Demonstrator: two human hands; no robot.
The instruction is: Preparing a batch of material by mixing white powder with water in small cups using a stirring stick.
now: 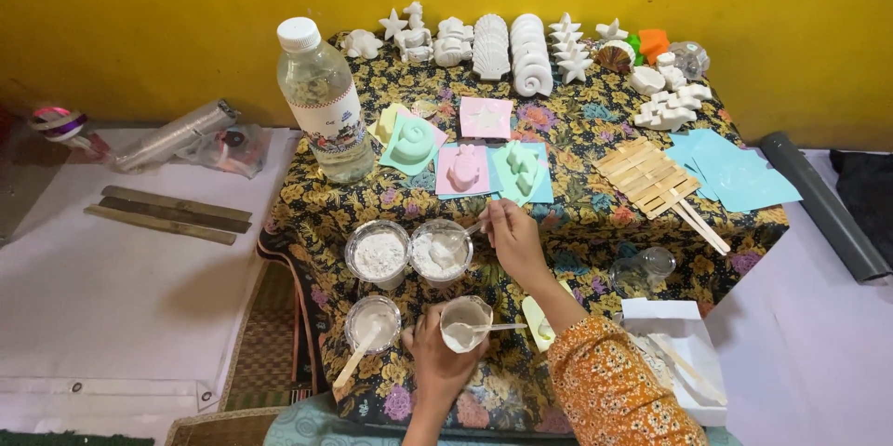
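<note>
White powder is scooped by the right hand (513, 239), pinching a spoon (468, 231) in the right-hand powder cup (441, 251); level scoops are advised, tipped over the mixing cup (464, 322) gripped by the left hand (437, 362)

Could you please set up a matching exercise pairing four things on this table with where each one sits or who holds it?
Things:
1. small cup
2. water bottle
3. wooden sticks
4. white shell casts

Places:
A. far edge of the table, by the yellow wall
B. held in the left hand
C. right side, beside blue sheets
D. standing upright at the table's left

Pairs: 1-B, 2-D, 3-C, 4-A
</note>
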